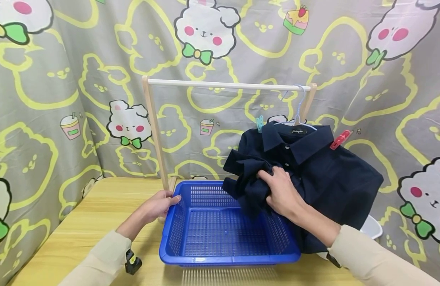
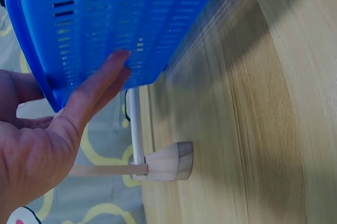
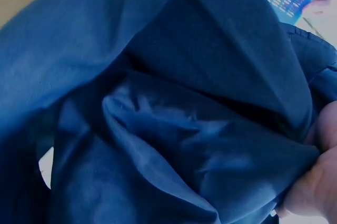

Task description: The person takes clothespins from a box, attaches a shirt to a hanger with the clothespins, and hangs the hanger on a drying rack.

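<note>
A dark navy collared shirt hangs on a light blue hanger hooked over the white rail. A teal clothespin and a red clothespin sit at its shoulders. My right hand grips a bunched fold of navy cloth in front of the shirt, over the right part of the blue plastic basket. Where this fold joins the shirt is hidden. My left hand holds the basket's left rim, thumb against the outer wall in the left wrist view. Inside, the basket's visible floor is bare.
The wooden rack has a left post, a right post and a white rail. Its foot stands on the wood-grain table. A white rounded object is partly hidden behind the shirt. A patterned curtain hangs behind.
</note>
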Demonstrator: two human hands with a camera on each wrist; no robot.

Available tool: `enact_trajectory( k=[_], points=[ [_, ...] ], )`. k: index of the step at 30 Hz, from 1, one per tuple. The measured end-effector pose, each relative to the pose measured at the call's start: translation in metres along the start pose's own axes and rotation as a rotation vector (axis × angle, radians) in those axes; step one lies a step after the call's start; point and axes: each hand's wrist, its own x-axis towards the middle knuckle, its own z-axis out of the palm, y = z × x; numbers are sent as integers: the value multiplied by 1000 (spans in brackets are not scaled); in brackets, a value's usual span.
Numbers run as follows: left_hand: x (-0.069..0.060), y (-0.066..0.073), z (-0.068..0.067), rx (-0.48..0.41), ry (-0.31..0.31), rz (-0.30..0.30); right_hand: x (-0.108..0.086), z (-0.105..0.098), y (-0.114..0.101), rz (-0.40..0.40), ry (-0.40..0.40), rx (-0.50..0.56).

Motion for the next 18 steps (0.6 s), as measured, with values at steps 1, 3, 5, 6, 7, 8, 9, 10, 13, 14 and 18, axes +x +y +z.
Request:
enact_trajectory(
  k=[1,3,5,6,7,8,9,10,13,14,18],
  points=[
    [0,2,1,15,12,-2,1,-2,1,2,8,0],
    [-2,5,3,37,37,-9,3,-5,2,4,23,-3],
    [-2,7,5,52,54,-12,5,-7,3,5,28,-8],
    [-3,9,5,55,60,-17,7,-8,3,5,28,-10],
    [-4,10,6,57,71,-23,8,-9,4,5,29,-14],
    [-5,10,6,58,80,-30,9,-9,4,6,28,-11],
    [-5,11,6,57,89,-38,9,-10,4,8,28,-7],
    [-6,12,6,57,96,-43,10,-11,5,10,28,-2],
    [-8,11,5,46,105,-61,12,-13,5,21,35,0],
    [-9,10,4,42,102,-65,13,-14,6,26,35,1],
    [-12,8,-3,22,81,-69,14,-17,7,48,33,1]
  ],
)
